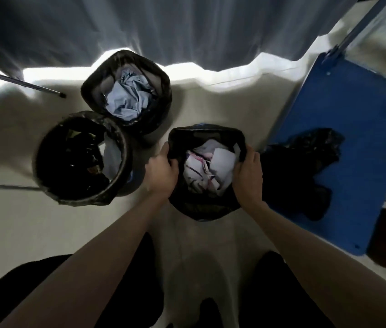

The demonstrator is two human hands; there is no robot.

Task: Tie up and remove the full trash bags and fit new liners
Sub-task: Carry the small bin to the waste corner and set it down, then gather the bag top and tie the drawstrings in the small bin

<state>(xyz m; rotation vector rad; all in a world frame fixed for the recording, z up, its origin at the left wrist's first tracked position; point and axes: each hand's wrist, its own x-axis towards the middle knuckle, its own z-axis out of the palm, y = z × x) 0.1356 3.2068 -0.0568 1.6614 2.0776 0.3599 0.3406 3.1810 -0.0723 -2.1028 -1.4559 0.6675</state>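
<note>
Three bins on a pale floor (pixel 45 233), each lined with a black bag.

Near bin (pixel 205 209), frame centre: black bag (pixel 201 136) rim open, filled with crumpled white and pink paper (pixel 207 169). Left hand (pixel 162 170) clenched on the bag rim at the bin's 9 o'clock side, fingers curled over the plastic. Right hand (pixel 248 176) grasping the rim at 3 o'clock, fingers folded inward over the edge. Both forearms bare, reaching in from 6 o'clock. Bag not yet tied; it sits in the bin.

Round bin (pixel 82 156), at 9 o'clock from the near bin: black liner draped over the rim, contents dark and hard to make out, a pale sheet against the inner right wall.

Third bin (pixel 128 91), at 11 o'clock from the near bin, touching or just beside the round bin: black liner, holds crumpled light-blue paper (pixel 128 98).

At 3 o'clock: blue panel (pixel 353 129) lying on the floor, with a loose heap of black plastic bags (pixel 305 166) on its near edge, just beside the right hand.

Grey curtain (pixel 163 27) runs across 12 o'clock; bright light shows beneath its hem. Thin metal legs (pixel 31 85) at 10 o'clock.
</note>
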